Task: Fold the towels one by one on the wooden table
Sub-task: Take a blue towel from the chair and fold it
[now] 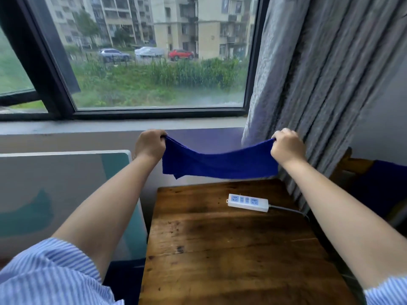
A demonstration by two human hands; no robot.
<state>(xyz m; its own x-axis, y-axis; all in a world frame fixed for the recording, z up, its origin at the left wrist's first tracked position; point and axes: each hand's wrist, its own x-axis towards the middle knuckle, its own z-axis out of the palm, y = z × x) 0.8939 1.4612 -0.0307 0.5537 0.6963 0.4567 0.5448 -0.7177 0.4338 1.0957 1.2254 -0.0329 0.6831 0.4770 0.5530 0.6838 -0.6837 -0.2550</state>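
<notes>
**Blue towel held up, stretched between both hands above the table**

The step in hand looks like a mid-air fold. The blue towel [219, 164] hangs in a shallow sag between the two hands, clear of the wooden table [231, 249] and above its far edge, in front of the window sill. At its lower left corner more than one layer of edge shows, so it seems to be doubled over already, though how many folds it carries cannot be told.

The left hand [150, 144] has its fingers curled over the towel's upper left corner, a closed grip on the cloth. The right hand [286, 146] does the same at the upper right corner, knuckles toward the camera. Both arms are stretched forward, striped sleeves pushed up near the elbows.

The next move, as I judge it, is either to bring the two hands together to halve the towel again, or to lower it flat onto the table. A white power strip [248, 202] lies on the far right part of the table, its cable running off to the right, so the towel is best laid nearer the person. A grey curtain [319, 73] hangs close behind the right hand.
</notes>
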